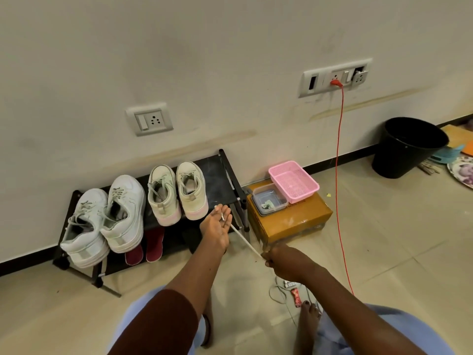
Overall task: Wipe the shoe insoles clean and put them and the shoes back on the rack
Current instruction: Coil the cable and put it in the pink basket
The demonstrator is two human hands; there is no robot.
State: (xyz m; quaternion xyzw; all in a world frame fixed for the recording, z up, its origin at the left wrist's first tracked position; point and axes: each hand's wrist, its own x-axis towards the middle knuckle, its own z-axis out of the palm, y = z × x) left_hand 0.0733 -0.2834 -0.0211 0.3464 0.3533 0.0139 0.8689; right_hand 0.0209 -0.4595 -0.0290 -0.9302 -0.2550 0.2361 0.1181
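Your left hand [217, 228] lies palm-up, fingers straight, at the near right corner of the rack [222, 180]. A white strip [245, 240] runs from it to your right hand [277, 260], which is clenched on its end. White shoes [107, 216] and beige shoes [176, 193] stand on the top shelf, red insoles [149, 244] below. Putting back looks mostly done; wiping can't be judged.

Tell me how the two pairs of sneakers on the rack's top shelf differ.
The whitish pair is low-cut with thick white soles; the beige pair is higher at the ankle with pink-tinted soles. The whitish pair juts further over the rack's front edge than the beige pair. Both are laced, heels toward the camera.
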